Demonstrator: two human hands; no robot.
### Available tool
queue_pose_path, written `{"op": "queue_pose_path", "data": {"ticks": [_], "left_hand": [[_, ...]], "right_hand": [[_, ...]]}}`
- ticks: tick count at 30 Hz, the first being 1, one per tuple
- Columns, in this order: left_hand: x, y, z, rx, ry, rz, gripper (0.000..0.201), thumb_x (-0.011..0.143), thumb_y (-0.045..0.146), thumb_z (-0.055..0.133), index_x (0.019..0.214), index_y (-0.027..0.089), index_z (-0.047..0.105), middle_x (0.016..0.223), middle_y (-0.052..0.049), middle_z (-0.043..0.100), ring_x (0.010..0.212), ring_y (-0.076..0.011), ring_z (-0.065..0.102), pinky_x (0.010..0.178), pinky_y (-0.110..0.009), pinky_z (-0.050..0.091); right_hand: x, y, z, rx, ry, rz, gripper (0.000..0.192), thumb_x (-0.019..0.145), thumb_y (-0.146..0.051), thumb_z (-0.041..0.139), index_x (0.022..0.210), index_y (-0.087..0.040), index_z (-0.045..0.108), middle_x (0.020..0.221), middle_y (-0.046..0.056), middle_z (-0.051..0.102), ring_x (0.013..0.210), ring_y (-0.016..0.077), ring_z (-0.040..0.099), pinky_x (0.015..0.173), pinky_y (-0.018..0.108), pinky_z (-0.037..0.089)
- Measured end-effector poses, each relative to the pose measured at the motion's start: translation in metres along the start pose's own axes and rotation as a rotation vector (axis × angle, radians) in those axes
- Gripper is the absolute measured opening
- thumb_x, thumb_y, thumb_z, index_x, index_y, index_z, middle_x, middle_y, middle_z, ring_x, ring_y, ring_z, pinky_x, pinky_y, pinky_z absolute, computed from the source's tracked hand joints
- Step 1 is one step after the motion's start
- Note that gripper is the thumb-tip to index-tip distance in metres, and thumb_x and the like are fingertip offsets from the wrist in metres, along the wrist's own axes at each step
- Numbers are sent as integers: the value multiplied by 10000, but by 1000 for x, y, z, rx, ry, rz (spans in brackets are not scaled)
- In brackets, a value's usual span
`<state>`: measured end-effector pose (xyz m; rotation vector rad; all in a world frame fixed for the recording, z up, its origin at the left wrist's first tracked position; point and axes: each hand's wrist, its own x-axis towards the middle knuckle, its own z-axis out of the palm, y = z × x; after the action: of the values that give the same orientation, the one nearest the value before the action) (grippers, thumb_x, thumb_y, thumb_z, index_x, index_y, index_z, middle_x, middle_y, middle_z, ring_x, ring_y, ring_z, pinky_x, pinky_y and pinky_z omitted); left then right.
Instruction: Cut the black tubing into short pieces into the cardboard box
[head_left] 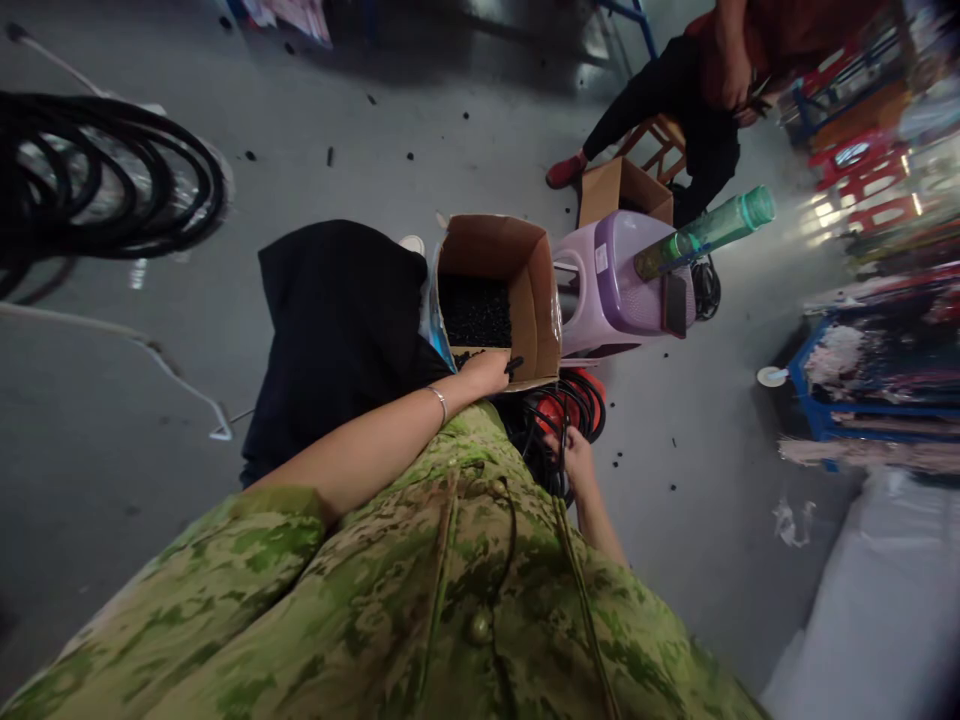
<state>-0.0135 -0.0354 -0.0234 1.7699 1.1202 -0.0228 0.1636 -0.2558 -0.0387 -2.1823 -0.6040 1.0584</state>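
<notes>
An open cardboard box (536,310) stands in front of me, with many small black pieces (475,310) in its bottom. My left hand (486,372), with a bracelet at the wrist, is at the box's near edge. Its fingers are closed on a short black piece (514,366) that sticks out past them. To the right of the box, my right hand (574,455) is closed on a strand of black cord. That strand runs beside a coil of black cord (596,405) lying over something red. The fingertips of both hands are partly hidden.
Behind the box is a purple plastic stool (630,285) bearing a green bottle (720,235) and a phone (673,306). Black coils (172,190) hang at the left. A seated person (705,120) is at the back right, near another cardboard box (600,192). A blue-framed cart (817,410) stands right.
</notes>
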Motion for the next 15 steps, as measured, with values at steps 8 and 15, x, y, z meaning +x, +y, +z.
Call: {"op": "queue_pose_path", "data": {"ticks": [8, 15], "left_hand": [[0, -3, -2, -432, -114, 95, 98, 624, 202, 734, 698, 193, 671, 589, -5, 630, 627, -176, 601, 551, -211, 409], [-4, 7, -1, -793, -125, 13, 66, 734, 147, 660, 782, 161, 616, 535, 40, 546, 466, -88, 481, 480, -186, 348]], "right_hand": [[31, -133, 66, 170, -230, -536, 355, 706, -392, 796, 883, -211, 546, 1049, 41, 704, 821, 143, 616, 817, 291, 510], [66, -138, 74, 233, -8, -470, 381, 679, -413, 788, 846, -203, 517, 745, -34, 630, 671, 118, 601, 668, 237, 490]]}}
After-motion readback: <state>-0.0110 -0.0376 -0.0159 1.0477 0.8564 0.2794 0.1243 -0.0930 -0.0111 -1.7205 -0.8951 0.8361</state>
